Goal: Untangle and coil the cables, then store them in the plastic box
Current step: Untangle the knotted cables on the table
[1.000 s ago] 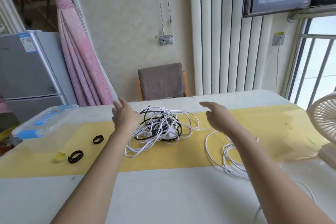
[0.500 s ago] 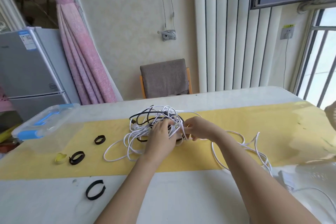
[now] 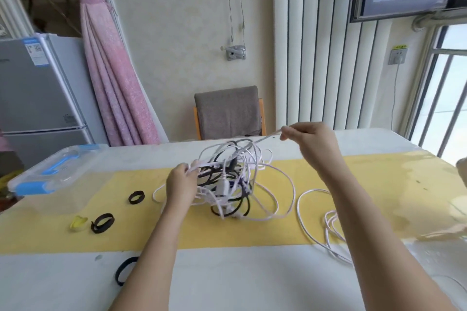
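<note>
A tangle of white and black cables [image 3: 232, 182] is lifted off the yellow mat [image 3: 353, 184] in the middle of the table. My left hand [image 3: 180, 184] grips white strands at the tangle's left side. My right hand [image 3: 307, 141] is raised above and to the right, pinching the end of a white cable pulled out of the bundle. A separate loose white cable [image 3: 318, 222] lies on the mat under my right forearm. The clear plastic box with a blue handle and clips [image 3: 53, 171] stands at the table's left edge, lid on.
Black strap loops lie left of the tangle [image 3: 136, 197], [image 3: 102, 222] and near the front [image 3: 123, 270], beside a small yellow piece [image 3: 78, 223]. A grey-covered chair [image 3: 228, 112] stands behind the table. A fridge [image 3: 38, 93] is at the left.
Both hands went from hovering open over the cables to grasping the tangle. The bundle has risen off the mat, and my right hand has drawn a white cable end up and to the right.
</note>
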